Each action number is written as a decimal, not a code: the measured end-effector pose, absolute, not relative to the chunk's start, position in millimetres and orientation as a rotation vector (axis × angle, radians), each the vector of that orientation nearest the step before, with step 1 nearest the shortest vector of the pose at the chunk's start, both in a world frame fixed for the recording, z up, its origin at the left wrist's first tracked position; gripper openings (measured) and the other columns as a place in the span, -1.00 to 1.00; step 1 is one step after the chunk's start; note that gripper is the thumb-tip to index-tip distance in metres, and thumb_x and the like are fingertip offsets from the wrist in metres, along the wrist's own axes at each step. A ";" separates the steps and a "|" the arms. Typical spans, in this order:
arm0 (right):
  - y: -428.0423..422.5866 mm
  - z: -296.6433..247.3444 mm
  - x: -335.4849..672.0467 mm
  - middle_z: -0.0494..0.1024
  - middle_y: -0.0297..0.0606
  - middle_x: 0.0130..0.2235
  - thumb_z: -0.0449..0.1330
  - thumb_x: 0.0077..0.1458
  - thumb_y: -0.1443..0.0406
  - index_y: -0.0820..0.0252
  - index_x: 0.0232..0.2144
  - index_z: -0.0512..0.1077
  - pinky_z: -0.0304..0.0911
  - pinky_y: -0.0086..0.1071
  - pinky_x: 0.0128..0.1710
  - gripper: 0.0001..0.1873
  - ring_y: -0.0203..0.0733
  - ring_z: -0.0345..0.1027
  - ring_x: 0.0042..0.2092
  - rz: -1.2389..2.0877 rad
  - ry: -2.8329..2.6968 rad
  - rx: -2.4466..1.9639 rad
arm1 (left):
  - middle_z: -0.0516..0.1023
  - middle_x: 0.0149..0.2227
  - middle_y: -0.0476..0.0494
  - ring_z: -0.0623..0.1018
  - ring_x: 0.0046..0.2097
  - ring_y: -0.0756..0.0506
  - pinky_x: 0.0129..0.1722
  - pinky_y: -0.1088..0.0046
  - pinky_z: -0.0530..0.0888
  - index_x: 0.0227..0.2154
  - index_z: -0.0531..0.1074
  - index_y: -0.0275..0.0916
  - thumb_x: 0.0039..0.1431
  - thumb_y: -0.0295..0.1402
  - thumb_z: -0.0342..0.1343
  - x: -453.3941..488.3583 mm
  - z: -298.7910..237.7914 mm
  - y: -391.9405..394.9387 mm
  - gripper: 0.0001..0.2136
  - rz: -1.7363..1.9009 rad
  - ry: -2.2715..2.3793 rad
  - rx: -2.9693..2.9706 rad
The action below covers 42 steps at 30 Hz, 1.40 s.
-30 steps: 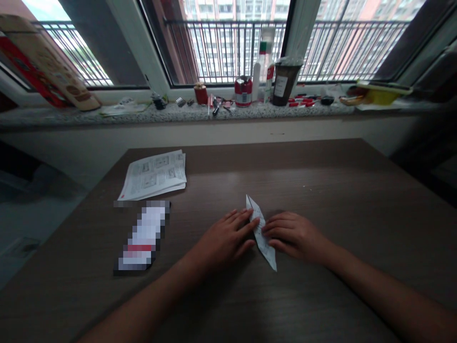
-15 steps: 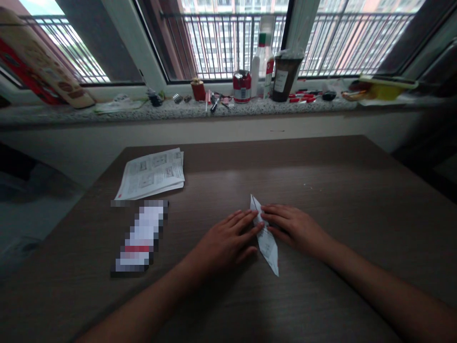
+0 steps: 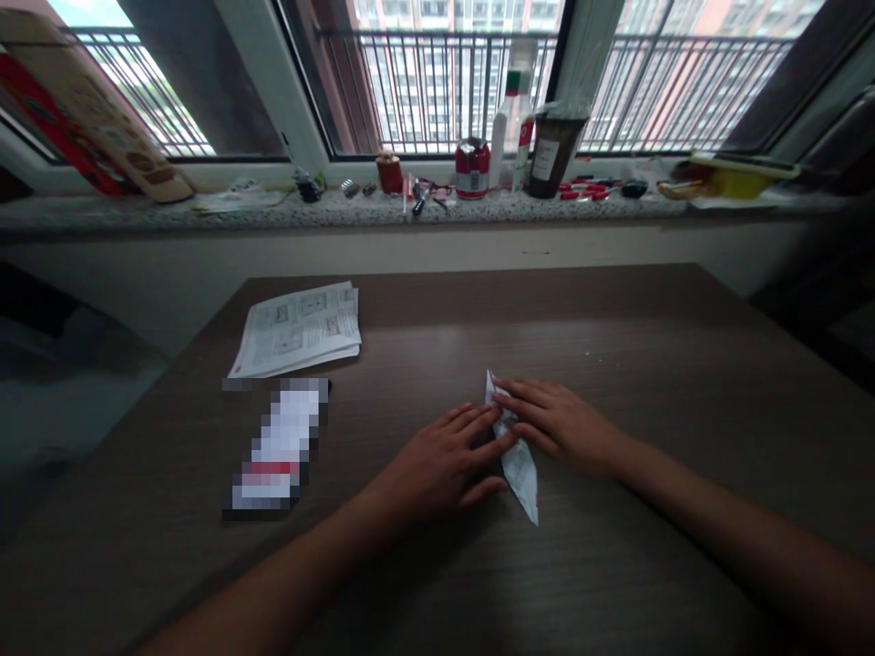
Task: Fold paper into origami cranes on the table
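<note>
A narrow folded white paper (image 3: 520, 474), pointed at both ends, lies on the dark wooden table (image 3: 615, 328). My left hand (image 3: 441, 460) rests flat beside it on the left, with its fingertips pressing the paper's middle. My right hand (image 3: 557, 422) lies flat over the paper's upper half, fingers stretched toward its far tip. Both hands press the paper down; neither grips it. The lower point of the paper sticks out toward me.
A stack of printed sheets (image 3: 297, 328) lies at the table's far left, with a blurred-out flat object (image 3: 277, 448) in front of it. The stone windowsill (image 3: 205, 214) holds a red can (image 3: 471, 169), a bottle (image 3: 512, 128), a dark cup (image 3: 550, 150) and small clutter.
My right hand has slid up along the paper from its middle toward the far tip. My left hand has stayed pressing the middle. The paper has hardly moved.
</note>
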State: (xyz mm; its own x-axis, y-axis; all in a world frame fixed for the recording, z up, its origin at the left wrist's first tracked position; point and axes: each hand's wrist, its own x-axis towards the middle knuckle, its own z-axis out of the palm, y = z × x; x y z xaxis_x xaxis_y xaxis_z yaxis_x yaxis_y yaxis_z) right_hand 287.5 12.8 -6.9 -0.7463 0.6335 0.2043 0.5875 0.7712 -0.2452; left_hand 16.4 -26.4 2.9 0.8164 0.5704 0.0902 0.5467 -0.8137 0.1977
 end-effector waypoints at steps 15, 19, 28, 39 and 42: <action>46.4 -14.6 296.6 0.08 -0.41 0.47 -0.06 0.48 0.06 -0.14 0.49 -0.11 -0.23 0.09 0.47 -0.37 -0.04 -0.08 0.48 0.184 -2.847 -0.927 | 0.17 0.45 -0.27 0.17 0.46 -0.29 0.41 0.11 0.18 0.41 0.18 -0.12 0.51 0.00 -0.10 17.6 4.3 -28.7 -0.46 0.224 0.857 2.809; 52.2 -18.2 289.6 0.11 -0.44 0.46 -0.08 0.49 0.05 -0.19 0.48 -0.12 -0.22 0.09 0.46 -0.38 -0.02 -0.07 0.48 0.149 -2.789 -1.016 | 0.15 0.46 -0.24 0.17 0.46 -0.28 0.42 0.12 0.16 0.42 0.18 -0.08 0.52 -0.01 -0.10 16.4 3.9 -27.9 -0.47 0.229 0.860 2.810; 44.7 -17.4 293.9 0.04 -0.32 0.49 -0.07 0.49 0.11 -0.12 0.50 -0.18 -0.10 0.08 0.46 -0.34 -0.04 -0.07 0.48 0.282 -2.676 -1.048 | 0.22 0.43 -0.16 0.18 0.45 -0.24 0.45 0.09 0.08 0.41 0.18 0.00 0.54 -0.04 -0.14 11.4 1.2 -14.5 -0.52 0.263 0.890 2.825; -17.8 -5.3 291.9 0.01 -0.17 0.50 0.08 0.43 0.14 0.03 0.49 -0.06 -0.01 0.11 0.44 -0.28 0.04 -0.08 0.48 0.214 -2.743 -0.906 | 0.27 0.41 -0.19 0.30 0.39 -0.21 0.40 0.13 0.20 0.39 0.22 -0.13 0.56 -0.16 -0.18 3.2 2.7 1.5 -0.55 0.261 0.971 2.721; -23.7 -7.2 293.2 0.09 -0.16 0.47 0.09 0.43 0.11 0.06 0.49 -0.04 0.00 0.06 0.44 -0.28 0.01 0.01 0.46 0.250 -2.809 -0.796 | 0.21 0.44 -0.15 0.23 0.43 -0.19 0.42 0.14 0.16 0.38 0.22 -0.12 0.57 -0.16 -0.18 3.6 1.2 3.6 -0.56 0.259 0.968 2.725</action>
State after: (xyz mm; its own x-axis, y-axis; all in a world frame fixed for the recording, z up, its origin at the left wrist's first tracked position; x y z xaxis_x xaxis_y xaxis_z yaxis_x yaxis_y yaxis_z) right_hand 293.2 -23.7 -7.2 -0.8317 0.5331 0.1551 0.4974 0.8395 -0.2184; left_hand 3.6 3.6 1.2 0.7651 0.6381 0.0866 0.5959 -0.7525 0.2803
